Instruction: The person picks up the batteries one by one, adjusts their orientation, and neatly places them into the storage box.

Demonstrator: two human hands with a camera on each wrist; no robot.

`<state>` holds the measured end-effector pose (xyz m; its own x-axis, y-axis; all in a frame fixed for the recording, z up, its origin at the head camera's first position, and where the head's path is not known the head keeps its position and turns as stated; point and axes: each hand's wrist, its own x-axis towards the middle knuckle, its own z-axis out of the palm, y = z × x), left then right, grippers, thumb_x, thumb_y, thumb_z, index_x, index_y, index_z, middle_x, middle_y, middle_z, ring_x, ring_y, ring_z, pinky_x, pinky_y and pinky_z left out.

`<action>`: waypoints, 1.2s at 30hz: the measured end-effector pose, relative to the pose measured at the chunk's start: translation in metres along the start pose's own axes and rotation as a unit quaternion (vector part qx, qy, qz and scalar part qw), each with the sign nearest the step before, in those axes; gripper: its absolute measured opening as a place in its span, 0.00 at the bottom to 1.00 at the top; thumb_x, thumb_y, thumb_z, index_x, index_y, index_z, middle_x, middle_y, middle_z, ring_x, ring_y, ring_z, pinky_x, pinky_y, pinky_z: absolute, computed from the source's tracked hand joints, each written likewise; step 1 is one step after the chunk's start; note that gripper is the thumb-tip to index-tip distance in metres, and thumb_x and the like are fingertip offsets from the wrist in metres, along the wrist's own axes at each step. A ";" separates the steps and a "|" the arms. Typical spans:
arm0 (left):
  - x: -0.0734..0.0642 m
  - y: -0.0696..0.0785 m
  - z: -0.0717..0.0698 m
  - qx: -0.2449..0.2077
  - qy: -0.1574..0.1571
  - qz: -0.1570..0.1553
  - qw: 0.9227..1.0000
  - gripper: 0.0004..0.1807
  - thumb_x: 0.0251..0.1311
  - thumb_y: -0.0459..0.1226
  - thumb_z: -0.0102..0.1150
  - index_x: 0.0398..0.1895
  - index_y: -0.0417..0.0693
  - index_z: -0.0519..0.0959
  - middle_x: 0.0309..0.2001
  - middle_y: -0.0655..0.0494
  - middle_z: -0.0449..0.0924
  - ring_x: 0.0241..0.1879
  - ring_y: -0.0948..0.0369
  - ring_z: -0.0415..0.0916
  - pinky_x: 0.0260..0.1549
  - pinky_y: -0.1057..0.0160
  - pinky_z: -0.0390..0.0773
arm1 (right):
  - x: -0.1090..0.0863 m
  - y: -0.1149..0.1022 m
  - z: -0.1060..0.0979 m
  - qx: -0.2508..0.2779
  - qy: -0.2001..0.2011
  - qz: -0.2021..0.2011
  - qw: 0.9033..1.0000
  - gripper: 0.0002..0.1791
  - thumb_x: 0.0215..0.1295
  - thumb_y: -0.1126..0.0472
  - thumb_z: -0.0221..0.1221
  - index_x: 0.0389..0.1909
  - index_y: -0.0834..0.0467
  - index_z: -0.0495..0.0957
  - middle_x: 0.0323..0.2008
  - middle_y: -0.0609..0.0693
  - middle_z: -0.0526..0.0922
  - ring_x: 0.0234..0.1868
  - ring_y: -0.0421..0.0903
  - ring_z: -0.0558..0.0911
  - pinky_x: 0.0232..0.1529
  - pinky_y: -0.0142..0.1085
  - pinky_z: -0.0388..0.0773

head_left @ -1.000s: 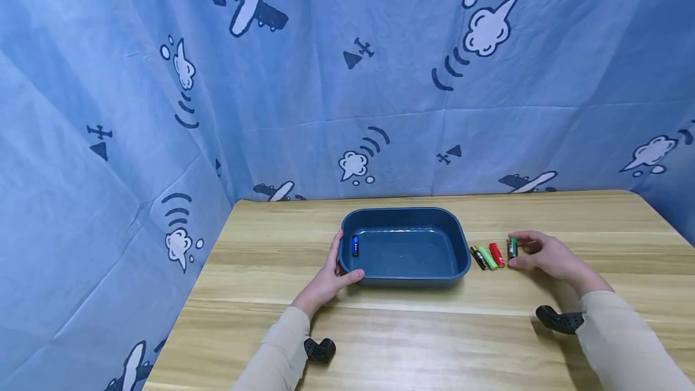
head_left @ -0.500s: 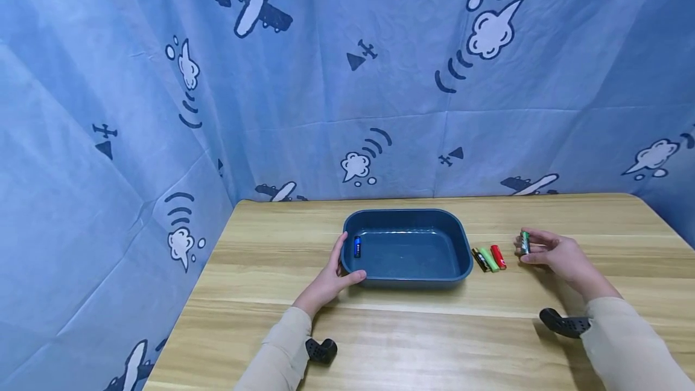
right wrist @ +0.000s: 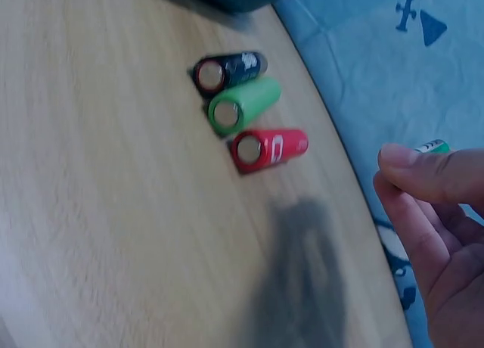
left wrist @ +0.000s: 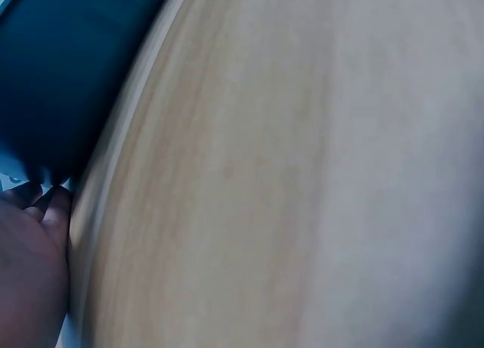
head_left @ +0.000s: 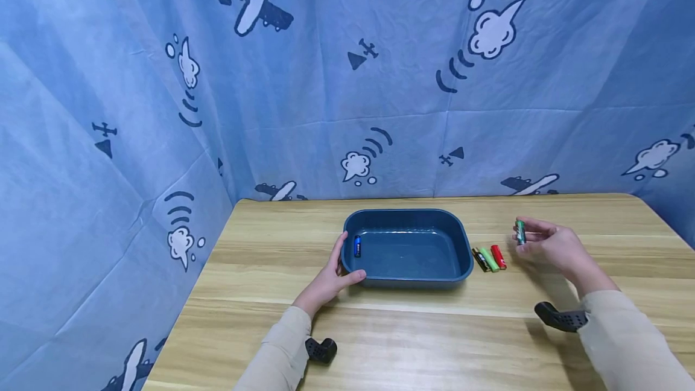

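Green at its far end and darker toward the near one, with pale print between, a small cylindrical battery (head_left: 520,232) is pinched between the thumb and fingers of the right hand (head_left: 556,249), seemingly clear of the desk (head_left: 412,343). It sits at the hand's left edge, on the side facing the dark blue, rounded rectangular tray (head_left: 412,283), with a row of three loose batteries between. Its long axis runs almost straight up and down in the head view; how far it tilts I cannot tell, and in the right wrist view the thumb hides most of it. The row slants side by side: a glossy red battery (head_left: 498,256) nearest the right hand, a plain light green battery (head_left: 488,259), then a black battery with pale lettering (head_left: 480,259) just beside the tray. Across from them, the left hand (head_left: 328,282) grips the tray's near left corner, thumb over the rim, fingers along the outer wall. Inside, near the left wall, a shiny blue battery (head_left: 357,246) points front to back.
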<state>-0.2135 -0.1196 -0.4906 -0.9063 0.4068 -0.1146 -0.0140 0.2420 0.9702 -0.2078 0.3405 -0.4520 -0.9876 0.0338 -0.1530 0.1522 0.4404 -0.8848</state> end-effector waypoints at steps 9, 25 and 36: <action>-0.009 0.016 -0.001 -0.031 -0.001 0.013 0.999 0.55 0.54 0.47 0.64 0.73 0.58 0.33 0.73 0.44 0.36 0.70 0.48 0.37 0.65 0.50 0.48 | 0.002 -0.017 0.007 -0.012 0.015 -0.002 1.000 0.48 0.46 0.53 0.71 0.68 0.57 0.59 0.48 0.35 0.74 0.37 0.20 0.73 0.47 0.29 0.72; 0.010 0.020 0.018 0.200 0.092 0.065 0.973 0.64 0.44 0.54 0.70 0.73 0.56 0.32 0.73 0.59 0.28 0.71 0.55 0.35 0.63 0.45 0.51 | 0.006 -0.045 0.022 0.005 0.018 -0.027 0.999 0.49 0.45 0.49 0.71 0.68 0.56 0.60 0.44 0.34 0.73 0.39 0.22 0.74 0.40 0.20 0.70; 0.010 0.022 0.020 0.196 0.092 0.023 0.976 0.64 0.41 0.57 0.69 0.73 0.61 0.33 0.73 0.62 0.30 0.71 0.55 0.40 0.63 0.46 0.52 | 0.006 -0.074 0.038 0.004 -0.005 -0.037 0.999 0.48 0.45 0.50 0.71 0.68 0.56 0.60 0.56 0.56 0.69 0.40 0.26 0.74 0.42 0.22 0.70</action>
<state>-0.2144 -0.0921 -0.4748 -0.9634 0.2681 0.0018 0.1576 0.5607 0.8129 -0.2234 0.2742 -0.4046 -0.9958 -0.0071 -0.0916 0.0794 0.4341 -0.8973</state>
